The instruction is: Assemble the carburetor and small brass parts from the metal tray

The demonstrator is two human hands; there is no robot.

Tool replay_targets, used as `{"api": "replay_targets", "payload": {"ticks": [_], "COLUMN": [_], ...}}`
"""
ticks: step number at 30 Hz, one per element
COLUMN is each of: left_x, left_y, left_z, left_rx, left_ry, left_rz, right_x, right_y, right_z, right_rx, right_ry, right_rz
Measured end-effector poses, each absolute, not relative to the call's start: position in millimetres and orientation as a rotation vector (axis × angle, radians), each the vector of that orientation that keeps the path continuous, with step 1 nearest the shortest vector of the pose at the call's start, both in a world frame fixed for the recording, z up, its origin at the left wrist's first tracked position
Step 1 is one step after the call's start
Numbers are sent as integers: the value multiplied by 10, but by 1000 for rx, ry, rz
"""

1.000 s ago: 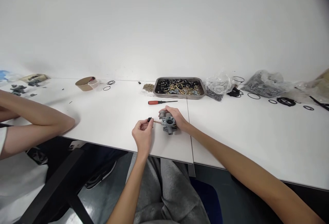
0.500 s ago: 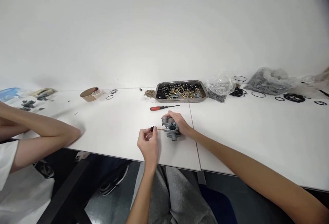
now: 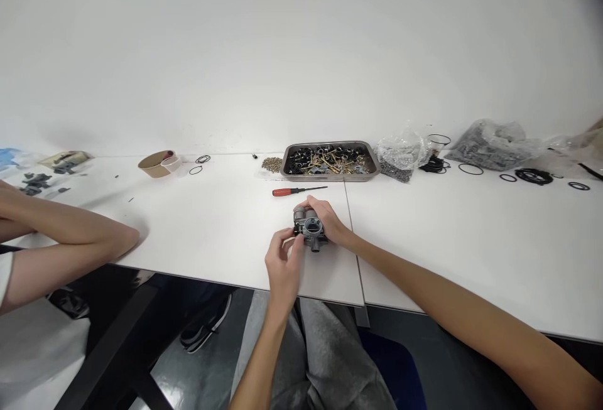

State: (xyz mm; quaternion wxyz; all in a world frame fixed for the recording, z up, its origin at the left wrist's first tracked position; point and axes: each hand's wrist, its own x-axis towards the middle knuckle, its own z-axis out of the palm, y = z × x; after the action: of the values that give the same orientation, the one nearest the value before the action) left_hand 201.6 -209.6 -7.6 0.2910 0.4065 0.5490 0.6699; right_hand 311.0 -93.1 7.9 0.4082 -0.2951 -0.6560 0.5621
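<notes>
A: Location first?

B: Near the front edge of the table [image 3: 226, 221], just left of the seam between the two tops. Grey metal carburettor body [image 3: 311, 229], round bore facing up toward the camera. Can't tell if resting on the surface or lifted just off it.

A: Right hand?

B: Right hand [image 3: 332, 221]: wrapped round the far and right side of the body, fingers curled over the top, closed firmly on it.

A: Left?

B: Left hand [image 3: 281, 265]: thumb and fingertips pinched on a small black part [image 3: 296, 231], pressed against the body's left side. Other fingers loosely bent. Too small to say how deep the part sits.

A: Handling?

B: Probably dense for its bulk, rigid, no give. Bare cast surface with lugs and ports, so likely plenty of grip and little slip. Best taken across the solid flanks, as now, and not by the thin protruding bits. Small part likely light, easy to drop or roll.

A: Around it?

B: Red-handled screwdriver [image 3: 294, 191] just behind, apart. Metal tray [image 3: 330, 176] of black and brass bits toward the back edge. Black O-rings [image 3: 471, 169] and plastic bags [image 3: 402, 156] toward the back right. Another person's folded arms [image 3: 70, 234] at the left edge, well apart.
</notes>
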Motion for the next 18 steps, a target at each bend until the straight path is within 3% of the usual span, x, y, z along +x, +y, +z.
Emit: {"api": "replay_targets", "payload": {"ticks": [18], "left_x": [1567], "left_y": [-1938], "left_z": [200], "left_rx": [1384], "left_ry": [1373], "left_rz": [1339], "right_x": [3161], "right_y": [-912], "right_z": [175], "right_rx": [-674], "right_ry": [-1757], "right_rz": [1420]}}
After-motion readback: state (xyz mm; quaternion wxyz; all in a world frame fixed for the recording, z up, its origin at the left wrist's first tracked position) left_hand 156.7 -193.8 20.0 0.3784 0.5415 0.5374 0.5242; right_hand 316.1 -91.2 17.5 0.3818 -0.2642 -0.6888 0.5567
